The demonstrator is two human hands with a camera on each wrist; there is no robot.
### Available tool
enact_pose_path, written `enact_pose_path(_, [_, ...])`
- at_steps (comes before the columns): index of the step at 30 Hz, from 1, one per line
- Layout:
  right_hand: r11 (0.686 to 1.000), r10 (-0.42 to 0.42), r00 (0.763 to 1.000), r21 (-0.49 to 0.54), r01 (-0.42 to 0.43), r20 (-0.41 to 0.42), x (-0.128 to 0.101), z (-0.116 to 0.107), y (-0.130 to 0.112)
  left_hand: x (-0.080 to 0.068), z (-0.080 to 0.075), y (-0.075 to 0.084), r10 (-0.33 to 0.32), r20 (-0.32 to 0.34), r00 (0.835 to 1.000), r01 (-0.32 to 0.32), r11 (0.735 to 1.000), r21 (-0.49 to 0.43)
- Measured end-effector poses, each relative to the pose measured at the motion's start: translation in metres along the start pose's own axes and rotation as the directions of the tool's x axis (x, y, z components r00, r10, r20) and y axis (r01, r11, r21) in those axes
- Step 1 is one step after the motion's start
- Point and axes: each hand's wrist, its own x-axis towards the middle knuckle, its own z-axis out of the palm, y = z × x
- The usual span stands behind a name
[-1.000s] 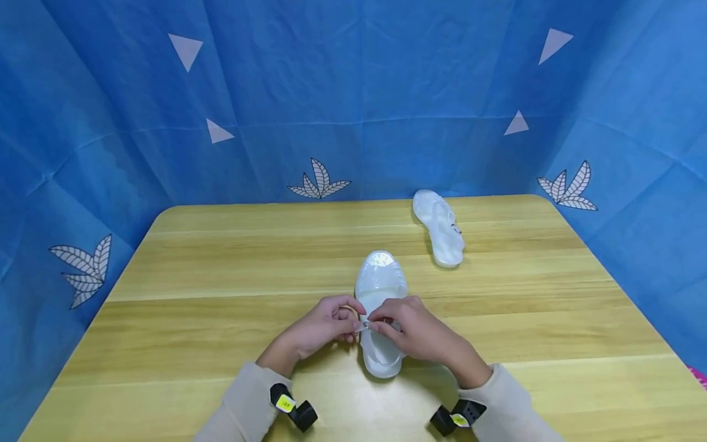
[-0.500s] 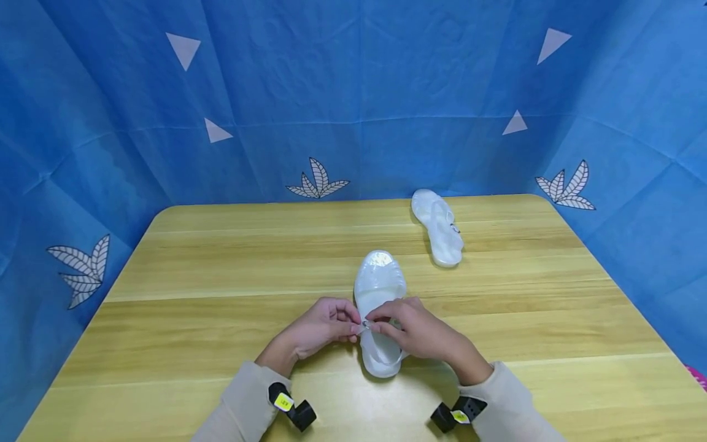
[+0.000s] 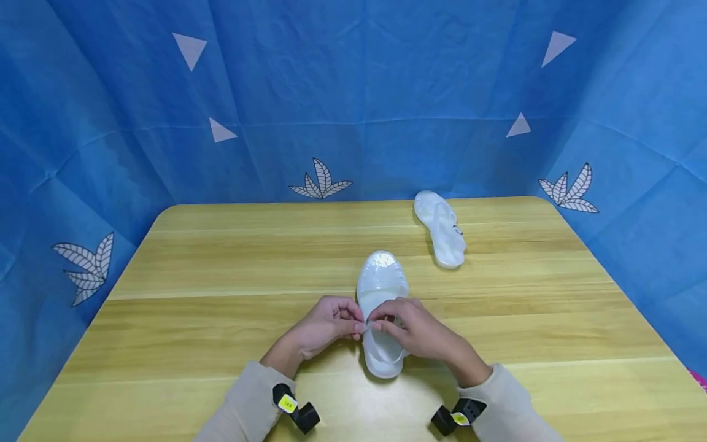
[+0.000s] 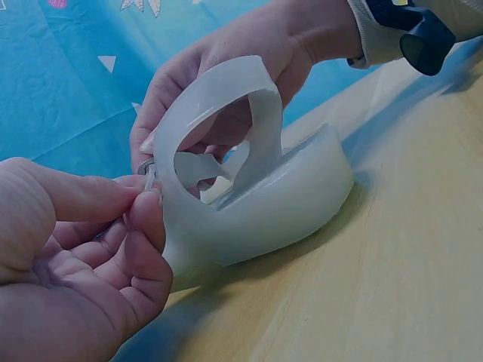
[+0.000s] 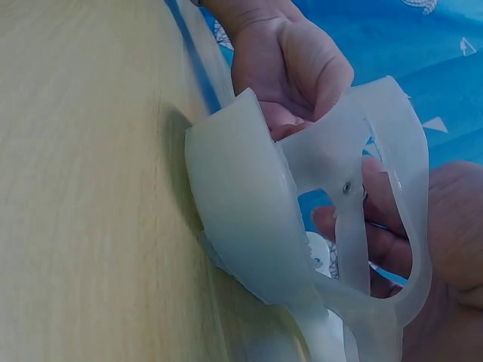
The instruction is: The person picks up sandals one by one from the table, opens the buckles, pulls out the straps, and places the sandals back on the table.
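Both hands, the left hand [image 3: 326, 325] and right hand [image 3: 411, 328], still pinch the near sandal's [image 3: 381, 288] strap [image 4: 226, 98] at its buckle [image 4: 146, 167] with curled fingertips, barely shifted from a second ago, so the fastening looks unfinished; its mate [image 3: 440, 227] lies far right on the table [image 3: 193, 294].

left half of table [image 3: 210, 288] open | obstacle: second sandal [image 3: 440, 228] far right | hands [image 3: 367, 326] crowd near sandal [image 3: 380, 288]

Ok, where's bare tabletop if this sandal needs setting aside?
The table's left half is bare wood, as is the right front below the far sandal. It is crowded at centre front, where the left hand and right hand pinch the near sandal's strap.
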Motion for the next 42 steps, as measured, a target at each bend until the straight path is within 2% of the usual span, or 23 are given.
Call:
enact_pose_path(6, [1.000,-0.021,1.000,-0.006,0.021,-0.003,0.0005,0.0017,0.0019,0.0000,0.0012,0.0000,0.009,-0.004,1.000,-0.009,1.000,0.014])
enact_pose_path(17, [1.000,-0.013,1.000,0.015,0.012,0.011,0.0009,0.0010,0.0014,0.0026,0.0050,0.0028,0.023,-0.028,0.999,-0.021,0.998,0.064])
enact_pose_path(26, [0.996,0.063,0.995,0.061,-0.068,0.074,0.0015,-0.0019,0.0002,0.0019,0.0058,0.0055,-0.003,-0.030,1.000,0.007,0.992,0.127])
enact_pose_path(30, [0.997,0.053,0.996,0.047,-0.057,0.076,0.0012,-0.0024,-0.0001,0.0011,0.0053,0.0069,-0.015,-0.021,1.000,0.018,0.988,0.154])
enact_pose_path(36, [0.998,0.055,0.997,0.032,-0.056,0.057,0.0011,-0.0007,0.0003,0.0012,0.0047,0.0085,-0.005,-0.023,1.000,0.011,0.970,0.241])
enact_pose_path(42, [1.000,0.027,0.999,-0.010,-0.026,0.020,0.0008,0.0004,-0.0016,-0.0016,0.0092,0.0098,0.003,-0.011,1.000,0.002,0.928,0.373])
